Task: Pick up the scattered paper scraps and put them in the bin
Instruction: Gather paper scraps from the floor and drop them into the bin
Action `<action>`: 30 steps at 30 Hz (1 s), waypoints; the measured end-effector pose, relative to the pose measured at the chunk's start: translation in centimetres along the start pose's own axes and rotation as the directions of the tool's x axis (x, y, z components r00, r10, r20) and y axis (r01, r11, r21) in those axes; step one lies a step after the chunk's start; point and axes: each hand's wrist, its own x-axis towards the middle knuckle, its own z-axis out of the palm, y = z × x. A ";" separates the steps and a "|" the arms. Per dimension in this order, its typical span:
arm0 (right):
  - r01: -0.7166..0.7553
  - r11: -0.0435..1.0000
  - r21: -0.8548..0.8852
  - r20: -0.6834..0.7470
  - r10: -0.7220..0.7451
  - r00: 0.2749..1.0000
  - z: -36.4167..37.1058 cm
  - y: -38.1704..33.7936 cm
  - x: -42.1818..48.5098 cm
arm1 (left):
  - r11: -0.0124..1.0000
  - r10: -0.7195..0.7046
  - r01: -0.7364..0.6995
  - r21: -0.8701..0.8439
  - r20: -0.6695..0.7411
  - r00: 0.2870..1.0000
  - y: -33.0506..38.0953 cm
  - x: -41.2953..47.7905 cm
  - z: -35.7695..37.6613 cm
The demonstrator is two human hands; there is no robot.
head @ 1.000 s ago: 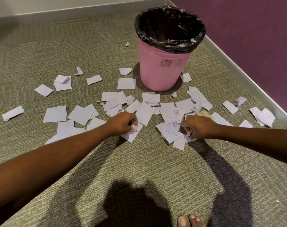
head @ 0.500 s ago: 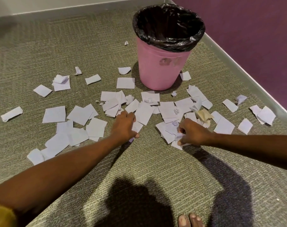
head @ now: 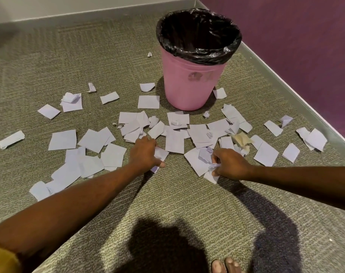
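The pink bin (head: 191,83) stands upright on the carpet (head: 167,203) at 12 o'clock from the hands, close to the purple wall (head: 305,46); a black liner (head: 199,36) is folded over its rim, and its inside is too dark to tell whether any paper lies in it; the white paper scraps (head: 63,139) lie on the floor, spread round the bin's base from 9 o'clock through 6 to 3 o'clock, some flat, some crumpled, with a tan crumpled piece (head: 241,139) among them at about 5 o'clock from the bin; the left hand (head: 146,154) lies palm down at the near edge of the pile, its fingers curled onto a white scrap that bulges out at its 3 o'clock side, thumb stretched along the carpet; the right hand (head: 229,164), just apart from the left at its 3 o'clock, pinches a crumpled scrap between thumb and fingers over a few flat pieces; bare toes (head: 224,266) show at 6 o'clock; against half a second ago, the left fingers have drawn in from lying forward on the pile, the right hand's scrap is more bunched, and the bin has not moved
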 end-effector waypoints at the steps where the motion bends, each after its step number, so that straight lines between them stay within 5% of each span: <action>1: -0.012 0.999 0.039 0.016 0.012 1.000 -0.2 0.2 0.0 | 1.000 0.007 -0.007 -0.010 -0.016 1.000 0.0 -0.1 0.0; 5: -0.043 0.976 0.212 0.099 0.023 0.995 -1.3 0.5 -0.3 | 0.999 0.006 -0.007 -0.038 -0.030 1.000 -0.4 -0.4 -0.5; 11: -0.078 0.972 0.222 0.283 0.013 0.959 -4.3 0.8 -0.6 | 0.994 0.074 -0.055 -0.099 0.192 0.979 -1.3 -0.3 -2.3; 16: -0.109 0.923 0.368 0.395 -0.049 0.918 -8.6 0.0 -0.5 | 0.935 0.179 -0.047 -0.353 0.352 0.919 -0.3 -0.2 -5.3; 22: -0.146 0.760 0.633 0.258 -0.029 0.966 -14.2 -4.8 -0.6 | 0.760 0.144 0.045 -0.648 0.236 0.961 3.8 0.7 -10.7; 28: 0.088 0.492 0.866 -0.056 -0.079 0.995 -20.8 -11.2 -1.3 | 0.580 0.091 -0.027 -0.814 0.032 0.995 7.8 3.1 -18.2; 30: 0.152 0.400 0.904 -0.141 -0.058 0.988 -22.9 -12.8 -1.1 | 0.443 0.016 -0.015 -0.897 -0.009 1.000 8.9 4.3 -20.2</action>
